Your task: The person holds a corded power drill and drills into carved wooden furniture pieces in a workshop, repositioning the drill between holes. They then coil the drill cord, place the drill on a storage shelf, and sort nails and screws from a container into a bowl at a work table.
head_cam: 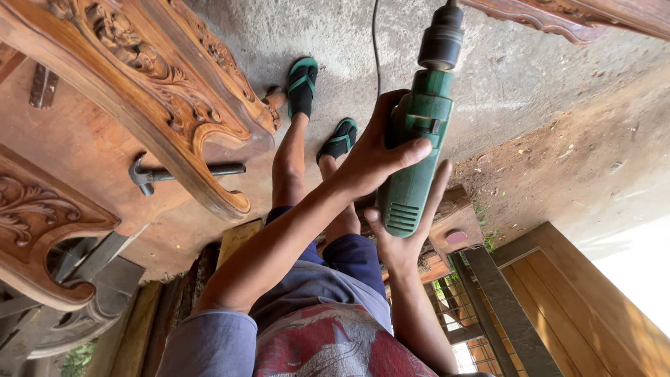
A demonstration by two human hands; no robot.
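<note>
Nearest, the right hand [405, 241] cups the butt of the green electric drill [417, 150] to steady it, the left hand [373, 157] wraps its body, chuck aimed downward; beyond-left of the drill, a hammer [178, 172] lies under carved wooden furniture [150, 91].

You are holding a green plastic-bodied electric drill [417, 150] with a black chuck [441, 38] at its far end. The drill points away from you, chuck toward the grey concrete floor [488, 77], its body running lengthways from near your lap to the top of the view. Ribbed cooling slots show on its rear end, nearest you. A black trigger piece sits on the side of its upper body. A thin black cord [375, 42] runs across the floor just beside the chuck end. Both hands wrap the drill's body.
</note>
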